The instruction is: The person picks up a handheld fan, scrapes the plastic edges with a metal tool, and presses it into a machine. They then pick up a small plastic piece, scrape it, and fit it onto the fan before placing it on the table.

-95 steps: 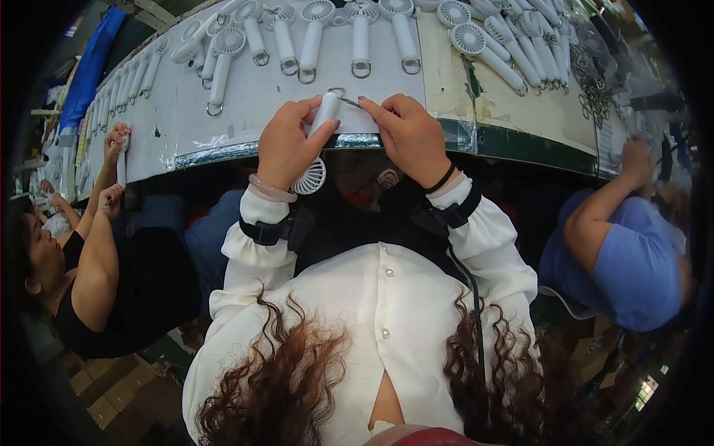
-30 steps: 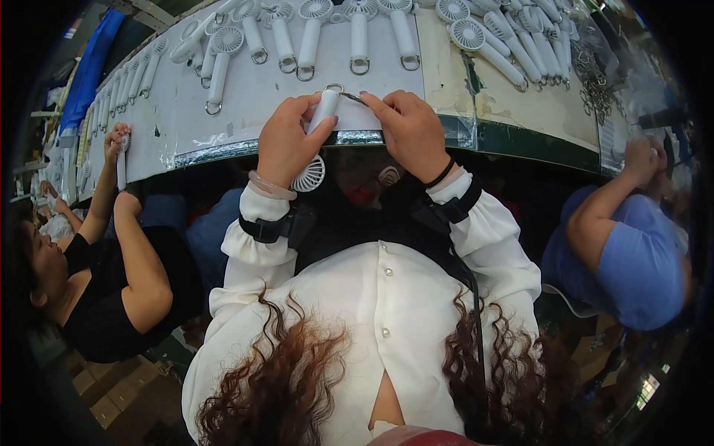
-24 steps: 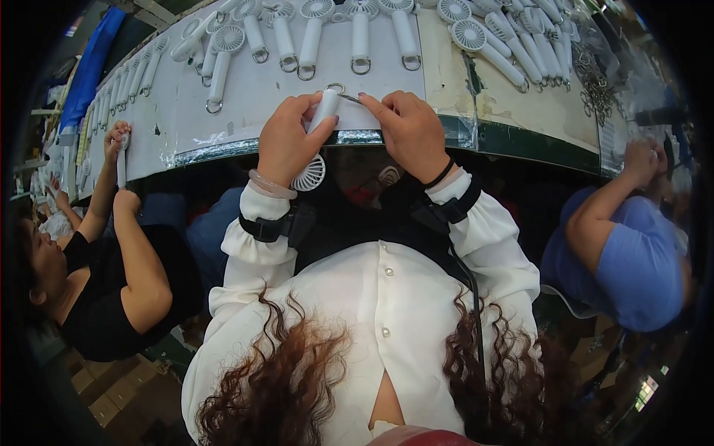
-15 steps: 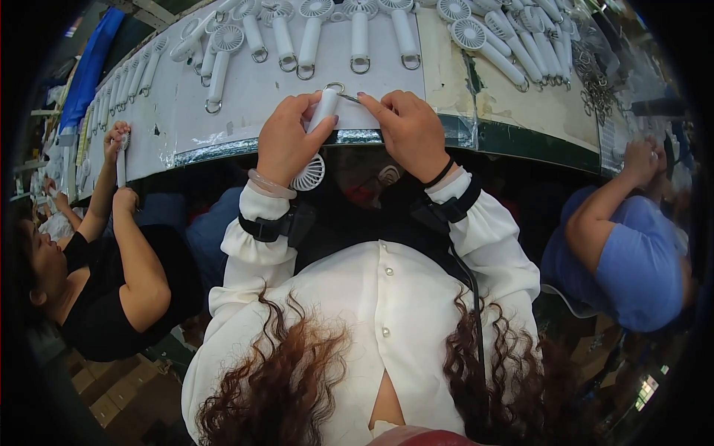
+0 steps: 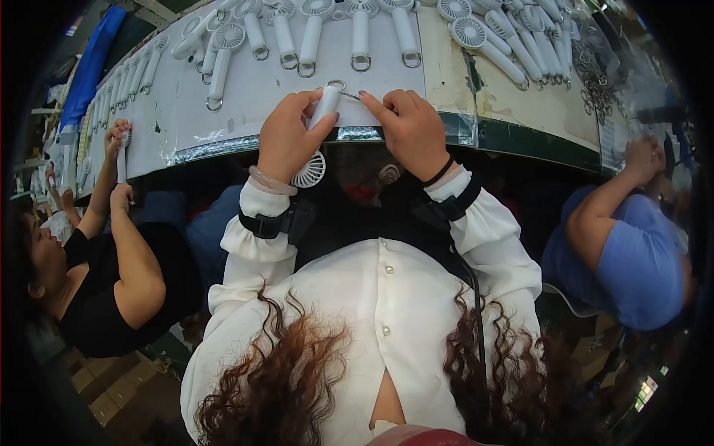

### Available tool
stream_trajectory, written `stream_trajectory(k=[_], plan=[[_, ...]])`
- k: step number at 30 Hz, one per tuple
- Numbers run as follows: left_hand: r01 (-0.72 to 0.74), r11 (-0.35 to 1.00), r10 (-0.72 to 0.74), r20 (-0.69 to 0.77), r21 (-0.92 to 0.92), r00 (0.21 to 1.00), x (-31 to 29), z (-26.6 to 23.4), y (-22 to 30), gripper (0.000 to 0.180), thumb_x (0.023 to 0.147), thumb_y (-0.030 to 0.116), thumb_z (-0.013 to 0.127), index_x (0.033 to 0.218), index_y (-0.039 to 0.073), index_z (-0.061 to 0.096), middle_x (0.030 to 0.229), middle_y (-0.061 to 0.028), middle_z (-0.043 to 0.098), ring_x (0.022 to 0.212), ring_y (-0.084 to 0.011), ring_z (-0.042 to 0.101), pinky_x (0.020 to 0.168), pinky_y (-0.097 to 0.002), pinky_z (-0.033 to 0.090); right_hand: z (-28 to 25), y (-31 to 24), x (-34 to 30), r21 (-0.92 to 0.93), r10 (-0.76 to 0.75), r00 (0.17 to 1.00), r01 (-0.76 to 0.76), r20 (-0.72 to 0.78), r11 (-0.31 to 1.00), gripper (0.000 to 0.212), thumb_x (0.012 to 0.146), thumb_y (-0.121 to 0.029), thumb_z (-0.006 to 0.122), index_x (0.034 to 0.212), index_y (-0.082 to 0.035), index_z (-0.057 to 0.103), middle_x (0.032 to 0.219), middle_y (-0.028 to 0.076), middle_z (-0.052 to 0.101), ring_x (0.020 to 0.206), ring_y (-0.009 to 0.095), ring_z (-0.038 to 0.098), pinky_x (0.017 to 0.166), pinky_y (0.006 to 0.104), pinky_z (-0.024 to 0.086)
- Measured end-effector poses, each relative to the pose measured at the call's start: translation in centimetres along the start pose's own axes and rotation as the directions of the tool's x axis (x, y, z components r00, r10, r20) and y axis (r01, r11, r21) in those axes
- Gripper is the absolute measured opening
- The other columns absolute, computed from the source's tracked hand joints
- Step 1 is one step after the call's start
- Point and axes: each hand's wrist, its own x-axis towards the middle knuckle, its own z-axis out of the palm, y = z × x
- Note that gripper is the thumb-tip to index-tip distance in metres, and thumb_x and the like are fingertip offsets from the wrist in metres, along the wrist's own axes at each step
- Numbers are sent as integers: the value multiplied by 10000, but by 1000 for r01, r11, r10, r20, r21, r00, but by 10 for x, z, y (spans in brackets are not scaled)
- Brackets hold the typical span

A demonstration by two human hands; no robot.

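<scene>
A white handheld fan [image 5: 325, 104] is gripped in my left hand [image 5: 286, 140], its handle end pointing away from me over the table edge. Its round grille head hangs below the wrist, toward my body. At the handle's far end stands a metal ring [image 5: 337, 82]. My right hand [image 5: 416, 136] is closed with thumb and forefinger pinching a thin metal tool [image 5: 349, 96], whose tip meets the handle end beside the ring. The tool's exact kind is hidden by the fingers.
Several white handheld fans with rings [image 5: 360, 37] lie in a row across the table [image 5: 260, 100]. More fans [image 5: 513, 44] are heaped at the right, beside a pile of metal rings [image 5: 597, 95]. Co-workers sit on both sides, one in black [image 5: 123, 275], one in blue [image 5: 636, 253].
My hands stay almost in place; the ring and the tool's tip have shifted slightly at the handle end. The co-worker at the left has moved a little.
</scene>
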Motion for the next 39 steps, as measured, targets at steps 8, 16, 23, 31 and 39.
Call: stream_trajectory(k=[8, 16, 23, 31, 39], plan=[[4, 1000, -4, 14, -23, 1000, 1, -1, 0, 396, 798, 227, 739, 1128, 28, 647, 845, -58, 609, 730, -158, 562, 663, -288, 472, -2, -2, -1, -5, 22, 999, -22, -23, 1000, 470, 744, 10, 634, 1175, -175, 671, 821, 33, 554, 711, 200, 552, 618, 318, 482], [11, 1000, -10, 12, -23, 1000, 1, 0, -1, 389, 799, 238, 726, 1118, 30, 648, 875, -80, 628, 752, -188, 595, 682, -308, 489, -4, -3, 1, 41, 73, 997, -72, -15, 997, 406, 788, -20, 638, 1165, -167, 670, 817, 42, 565, 700, 219, 583, 599, 335, 487], [45, 999, -45, 13, 3, 999, 2, 0, -3, 393, 792, 260, 720, 1107, 37, 651, 888, -89, 640, 769, -213, 622, 690, -326, 501, -39, -12, -4, -104, 199, 945, -177, 261, 979, 308, 831, -58, 625, 1116, -159, 681, 807, 50, 566, 659, 249, 599, 565, 345, 484], [30, 1000, -30, 9, -6, 1000, 1, 0, -4, 394, 795, 273, 713, 1104, 36, 654, 889, -93, 638, 767, -220, 621, 691, -329, 502, -56, 13, 9, 24, 173, 971, -179, 166, 984, 307, 836, -56, 638, 1107, -187, 694, 776, 41, 563, 636, 242, 593, 552, 333, 483], [31, 1000, -31, 15, -5, 999, 1, 0, -3, 388, 796, 263, 712, 1100, 29, 653, 893, -96, 635, 765, -219, 620, 693, -333, 503, -13, -10, 8, 105, 171, 983, -177, 67, 979, 364, 812, -40, 656, 1135, -204, 687, 784, 30, 570, 645, 213, 595, 543, 311, 481]])
